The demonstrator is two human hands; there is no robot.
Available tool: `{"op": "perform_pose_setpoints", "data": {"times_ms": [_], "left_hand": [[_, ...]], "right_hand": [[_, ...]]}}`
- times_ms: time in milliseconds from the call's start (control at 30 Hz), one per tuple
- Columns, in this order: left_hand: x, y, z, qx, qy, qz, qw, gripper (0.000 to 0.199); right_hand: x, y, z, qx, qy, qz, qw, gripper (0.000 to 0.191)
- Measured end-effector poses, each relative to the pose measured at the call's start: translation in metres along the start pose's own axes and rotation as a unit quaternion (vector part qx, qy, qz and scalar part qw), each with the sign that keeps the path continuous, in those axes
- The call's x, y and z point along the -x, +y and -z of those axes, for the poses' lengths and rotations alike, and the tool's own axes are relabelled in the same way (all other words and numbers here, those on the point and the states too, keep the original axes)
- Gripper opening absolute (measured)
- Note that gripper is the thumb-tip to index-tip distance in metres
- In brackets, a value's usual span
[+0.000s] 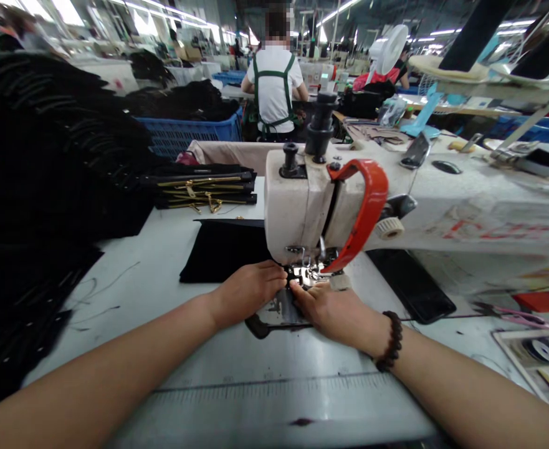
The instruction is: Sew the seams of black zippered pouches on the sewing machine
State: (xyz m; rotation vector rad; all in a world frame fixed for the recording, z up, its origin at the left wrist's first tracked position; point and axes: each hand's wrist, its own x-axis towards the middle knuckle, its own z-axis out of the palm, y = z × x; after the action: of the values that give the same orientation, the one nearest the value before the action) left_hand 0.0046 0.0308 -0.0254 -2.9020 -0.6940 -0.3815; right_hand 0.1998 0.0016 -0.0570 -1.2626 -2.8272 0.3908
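A white sewing machine [293, 206] with an orange-red curved guard [372, 193] stands over the pale table [218, 386]. Black fabric [222, 252] lies flat to the left of the needle area, its right edge reaching under the machine head. My left hand [250, 290] has its fingers pressed together on the fabric's near edge beside the lit presser foot [308, 275]. Just right of it, my right hand [333, 308], with a dark beaded bracelet at the wrist, has its fingertips at the front of the foot. Both sets of fingertips hold the fabric's edge there.
Black garments [45, 156] are heaped at the left. Behind the fabric lies a stack of black pieces with gold zippers [209, 187]. A dark phone [414, 287], pink-handled scissors [521, 318] and a bobbin tray [512, 349] are at the right. A person [274, 87] sits ahead.
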Motion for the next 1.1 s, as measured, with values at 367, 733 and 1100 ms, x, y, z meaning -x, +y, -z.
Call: {"op": "perform_pose_setpoints", "data": {"times_ms": [367,733,1100], "left_hand": [[-0.009,-0.009,-0.002,-0.023,0.038,0.025,0.999,0.021],[-0.011,-0.017,0.000,-0.002,-0.024,0.037,0.999,0.029],[-0.008,-0.003,0.071,0.068,-0.472,0.275,0.835,0.049]], "right_hand": [[0.002,-0.001,-0.004,-0.029,0.081,-0.004,0.996,0.037],[0.001,0.000,-0.003,-0.032,0.008,-0.033,0.999,0.045],[0.002,0.002,0.003,-0.097,-0.044,-0.028,0.994,0.047]]}}
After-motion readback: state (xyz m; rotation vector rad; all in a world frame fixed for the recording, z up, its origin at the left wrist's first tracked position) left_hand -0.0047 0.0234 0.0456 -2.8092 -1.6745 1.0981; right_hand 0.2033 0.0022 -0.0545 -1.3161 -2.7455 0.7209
